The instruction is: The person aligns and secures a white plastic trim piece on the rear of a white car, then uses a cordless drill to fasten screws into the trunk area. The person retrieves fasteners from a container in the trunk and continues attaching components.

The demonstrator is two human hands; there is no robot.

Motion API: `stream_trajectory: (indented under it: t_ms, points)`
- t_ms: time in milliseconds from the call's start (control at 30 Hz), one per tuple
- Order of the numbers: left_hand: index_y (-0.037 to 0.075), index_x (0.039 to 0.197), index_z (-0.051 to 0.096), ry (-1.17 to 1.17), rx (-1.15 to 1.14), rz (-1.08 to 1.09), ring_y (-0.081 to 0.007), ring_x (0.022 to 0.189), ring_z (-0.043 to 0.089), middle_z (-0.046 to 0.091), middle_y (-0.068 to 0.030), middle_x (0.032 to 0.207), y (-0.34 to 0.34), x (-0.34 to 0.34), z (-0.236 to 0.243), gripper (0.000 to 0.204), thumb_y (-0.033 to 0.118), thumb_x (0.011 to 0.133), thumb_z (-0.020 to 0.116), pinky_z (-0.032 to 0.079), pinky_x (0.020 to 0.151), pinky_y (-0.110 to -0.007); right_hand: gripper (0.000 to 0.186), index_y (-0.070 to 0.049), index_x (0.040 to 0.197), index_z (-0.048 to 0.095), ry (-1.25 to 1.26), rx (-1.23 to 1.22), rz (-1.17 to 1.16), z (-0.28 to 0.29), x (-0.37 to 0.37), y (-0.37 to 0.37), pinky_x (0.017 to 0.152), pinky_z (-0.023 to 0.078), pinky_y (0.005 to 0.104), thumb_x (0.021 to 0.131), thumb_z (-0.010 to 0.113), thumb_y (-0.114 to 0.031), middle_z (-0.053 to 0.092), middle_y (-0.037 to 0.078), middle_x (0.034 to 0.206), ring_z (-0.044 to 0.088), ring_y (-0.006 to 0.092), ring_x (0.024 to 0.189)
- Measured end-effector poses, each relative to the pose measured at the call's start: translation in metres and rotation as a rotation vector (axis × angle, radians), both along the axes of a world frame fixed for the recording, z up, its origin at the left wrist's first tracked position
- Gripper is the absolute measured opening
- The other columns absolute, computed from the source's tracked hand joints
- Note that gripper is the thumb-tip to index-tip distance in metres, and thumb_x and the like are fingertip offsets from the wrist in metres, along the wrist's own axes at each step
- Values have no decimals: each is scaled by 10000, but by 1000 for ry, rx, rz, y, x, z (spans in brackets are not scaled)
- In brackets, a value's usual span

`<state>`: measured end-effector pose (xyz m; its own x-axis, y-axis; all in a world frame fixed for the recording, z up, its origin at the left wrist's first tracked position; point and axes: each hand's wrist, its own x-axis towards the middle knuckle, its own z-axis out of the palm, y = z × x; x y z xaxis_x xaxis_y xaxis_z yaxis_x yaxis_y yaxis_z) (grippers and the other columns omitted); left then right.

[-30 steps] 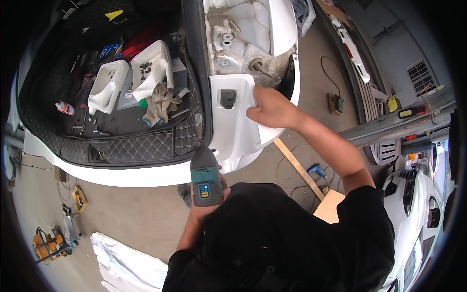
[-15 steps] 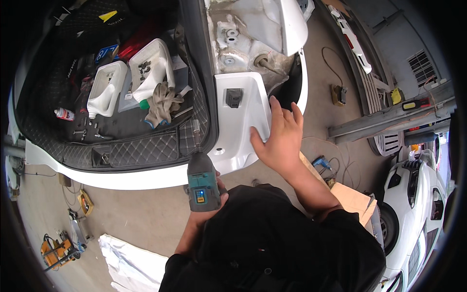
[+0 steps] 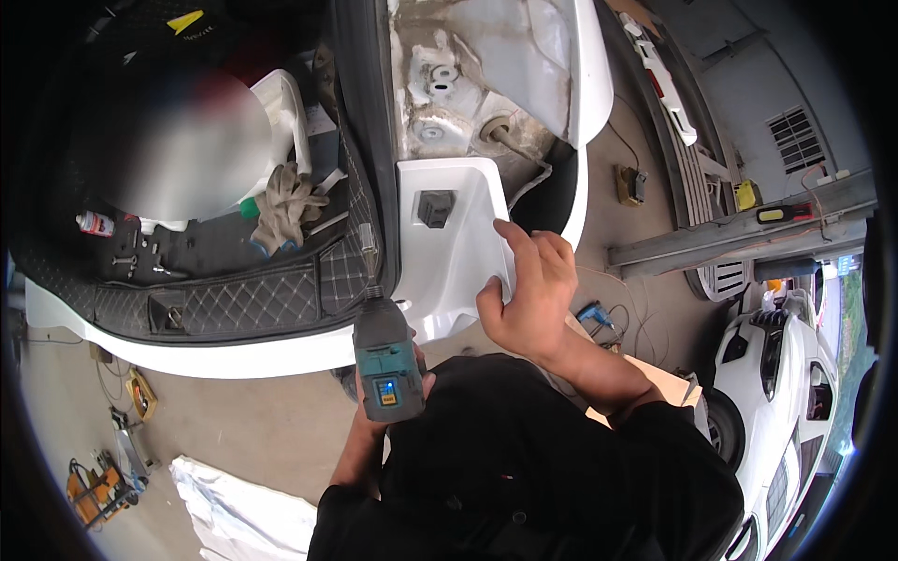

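Note:
My left hand [image 3: 427, 385] is wrapped round the handle of a teal and black cordless impact driver [image 3: 388, 360]; the tool's body hides most of the hand. From its nose a metal shaft with a socket [image 3: 368, 245] points forward over the quilted trunk trim. My right hand [image 3: 535, 297] holds nothing, its thumb and fingers apart and slightly bent. It is over the outer edge of a white corner panel [image 3: 449, 271] on the car; whether it touches cannot be told. A black square vent [image 3: 435, 208] sits in that panel.
In the trunk lie grey work gloves [image 3: 292, 206], a spray can [image 3: 94, 223], small tools and a white tray [image 3: 288, 103], partly behind a blurred patch. Bare body metal [image 3: 449, 84] shows beyond the panel. A blue power tool [image 3: 594, 315] and cables lie right; a white car [image 3: 786, 374] stands beyond.
The view has shifted, so the car's rear sits slightly lower and further left. My right hand has drawn back toward me along the panel, fingers bending more. The driver stays in my left hand.

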<state>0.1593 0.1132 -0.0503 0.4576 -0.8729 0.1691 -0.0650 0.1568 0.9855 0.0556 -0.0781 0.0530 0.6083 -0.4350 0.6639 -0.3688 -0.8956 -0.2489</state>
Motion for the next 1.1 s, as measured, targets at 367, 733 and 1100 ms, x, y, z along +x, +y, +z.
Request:
stream_trajectory:
  t_ms: [367, 733, 1100]
  points:
    - [35, 1226, 483, 134, 129, 248, -153, 924, 576, 554, -57, 1057, 53, -83, 24, 573, 33, 711, 734, 485, 818, -292, 571, 112, 1108, 541, 663, 830, 286, 49, 9, -64, 712, 507, 401, 833, 651, -376, 641, 266, 826, 656, 345, 820]
    - [21, 1181, 473, 261, 236, 360, -171, 912, 607, 614, -68, 1030, 69, -81, -10, 677, 135, 626, 845, 499, 808, -312, 356, -50, 1036, 612, 1021, 1601, 235, 37, 44, -108, 498, 360, 229, 803, 680, -311, 579, -5, 835, 453, 80, 599]
    - [0, 1207, 505, 164, 121, 425, -172, 905, 617, 642, -73, 1014, 31, -69, -23, 743, 281, 600, 827, 488, 828, -322, 362, -34, 1063, 580, 1054, 1550, 341, 33, 53, -109, 483, 339, 205, 743, 609, -201, 561, 18, 883, 440, 81, 615]
